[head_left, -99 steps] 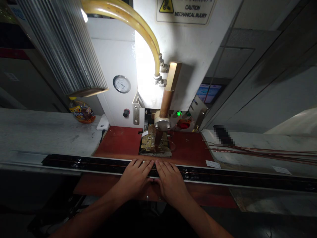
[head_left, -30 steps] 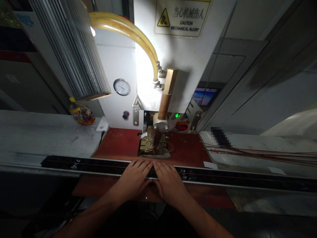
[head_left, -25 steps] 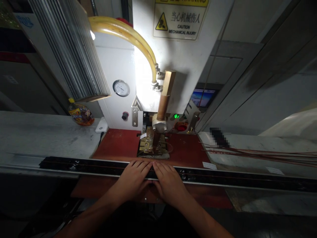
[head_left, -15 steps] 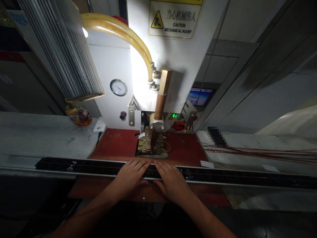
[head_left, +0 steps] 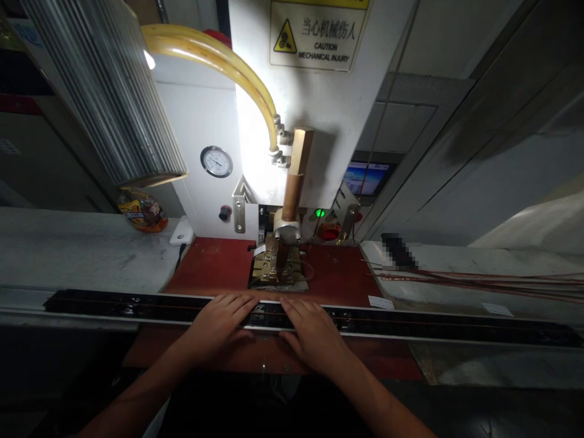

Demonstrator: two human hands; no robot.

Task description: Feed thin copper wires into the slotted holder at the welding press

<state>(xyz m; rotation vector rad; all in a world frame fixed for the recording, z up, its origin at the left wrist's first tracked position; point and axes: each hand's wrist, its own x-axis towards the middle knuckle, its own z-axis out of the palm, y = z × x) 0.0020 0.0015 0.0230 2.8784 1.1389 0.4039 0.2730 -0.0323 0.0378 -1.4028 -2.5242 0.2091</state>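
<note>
A long black strip with a thin copper-coloured line lies in a pale, shallow channel that crosses the view from left to right. My left hand grips the strip and channel left of centre, fingers over the top and thumb at the near edge. On the right of centre, my right hand grips them the same way. A short stretch of strip shows between the hands. Just behind it stands a brass-coloured fixture below a copper rod.
A white machine with yellow hoses rises behind the red table. Copper wires and white labels lie at the right. At the left are a bottle and a small white device.
The black strip has slid left in the view. My left hand has moved left with it, widening the gap between my hands; my right hand has barely moved. The camera view has shifted slightly.
</note>
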